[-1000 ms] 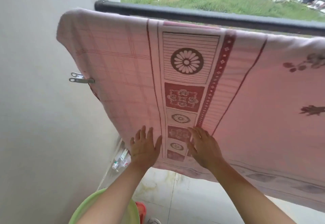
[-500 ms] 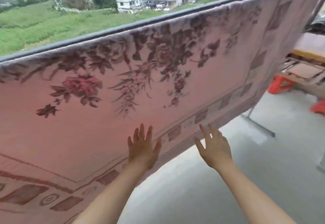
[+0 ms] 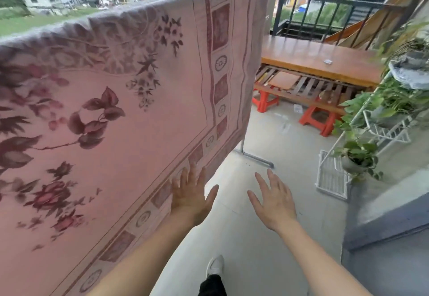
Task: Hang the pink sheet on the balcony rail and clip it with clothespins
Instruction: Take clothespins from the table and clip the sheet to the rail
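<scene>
Head view.

- The pink cotton sheet with dark red flowers and a patterned border [image 3: 139,110] is hanging draped over a long top bar, running from the left edge up toward the upper middle. The fabric is covering the bar, so the bar itself is not showing.
- Its right-hand side edge is falling straight down to a lower corner. Just below that corner a grey metal foot bar [image 3: 255,157] is lying on the pale concrete floor [image 3: 267,237].
- The left hand [image 3: 190,199] is pressing flat against the sheet's lower border near that corner, fingers straight and spread, gripping nothing.
- The right hand [image 3: 275,201] is hovering over the floor, just beside the sheet's bottom edge but clear of it, with fingers apart, straight and empty.
- A white shoe [image 3: 216,265] is standing on the floor between the two forearms.
- Beyond the sheet, an orange-brown wooden counter [image 3: 320,61] is sitting in front of a black metal railing [image 3: 325,1].
- Two red plastic stools [image 3: 264,103] are standing beneath it.
- At the right, a white wire plant stand [image 3: 390,131] is carrying leafy green potted plants [image 3: 355,156].
</scene>
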`<state>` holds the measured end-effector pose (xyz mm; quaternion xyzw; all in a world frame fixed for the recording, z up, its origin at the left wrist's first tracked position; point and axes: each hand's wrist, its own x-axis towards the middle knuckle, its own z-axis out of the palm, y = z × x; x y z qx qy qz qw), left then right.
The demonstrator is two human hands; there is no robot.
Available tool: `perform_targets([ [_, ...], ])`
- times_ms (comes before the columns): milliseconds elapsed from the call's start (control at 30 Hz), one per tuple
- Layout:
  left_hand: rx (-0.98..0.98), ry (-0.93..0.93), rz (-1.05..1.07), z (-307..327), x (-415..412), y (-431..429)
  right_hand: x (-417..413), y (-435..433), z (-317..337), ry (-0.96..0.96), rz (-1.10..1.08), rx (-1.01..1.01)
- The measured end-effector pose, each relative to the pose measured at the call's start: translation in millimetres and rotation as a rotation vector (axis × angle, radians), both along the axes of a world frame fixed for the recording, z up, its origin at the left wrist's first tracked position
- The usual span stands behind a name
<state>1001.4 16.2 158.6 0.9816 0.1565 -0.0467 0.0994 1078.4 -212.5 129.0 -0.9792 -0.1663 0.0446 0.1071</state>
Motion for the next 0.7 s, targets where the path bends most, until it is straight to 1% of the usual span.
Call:
perform_targets([
  [100, -0.034, -0.014, -0.105, 10, 104, -19, 79, -22, 18, -0.017, -0.105, -0.043],
  [233, -0.002, -0.098, -0.279, 35, 234, -52, 174, -62, 51, -0.071, -0.244, -0.049],
  [333, 0.022, -0.107, -0.376, 47, 313, -86, 227, -96, 63, -0.095, -0.336, -0.046],
  [433, -0.010, -0.081, -0.453, 40, 386, -125, 280, -134, 57, -0.114, -0.419, -0.017],
  [533, 0.074, -0.056, -0.517, 25, 462, -164, 343, -172, 38, -0.093, -0.466, 0.004],
  [700, 0.094, -0.013, -0.467, 17, 592, -219, 478, -232, 18, -0.009, -0.480, 0.034],
])
